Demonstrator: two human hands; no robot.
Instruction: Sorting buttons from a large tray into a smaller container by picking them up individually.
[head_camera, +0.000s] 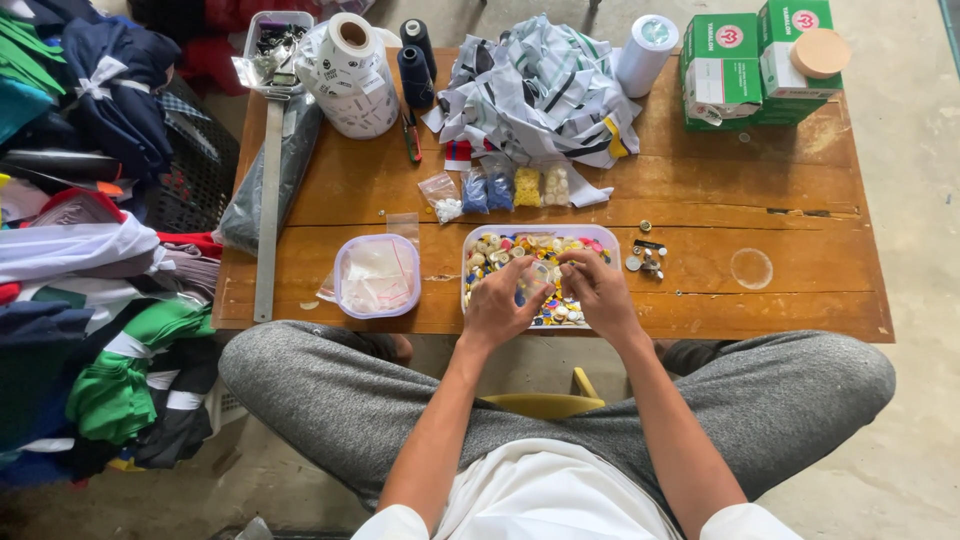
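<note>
Buttons (500, 250) of many colours fill a shallow clear tray (608, 236) near the front edge of the wooden desk (760, 190), and both hands work over it in the head view. Left hand (500, 303) hovers over the tray's near half, fingers curled inward toward the right; something small and pale seems pinched at its fingertips, though I cannot tell exactly what. Right hand (598, 288) sits just beside it, fingers bent down into the pile, thumb and forefinger drawn close as if on a single button; the grip itself is hidden.

Judging from this, sorting goes best with light fingertip picks, one piece at a time, wrists kept low so nothing flicks over the rim. A few loose buttons (648, 260) already lie on the desk just right of the tray. A second lidded tub (375, 275) stands to the left, and small bags of beads (500, 187) lie beyond, near crumpled striped cloth (540, 90).
</note>
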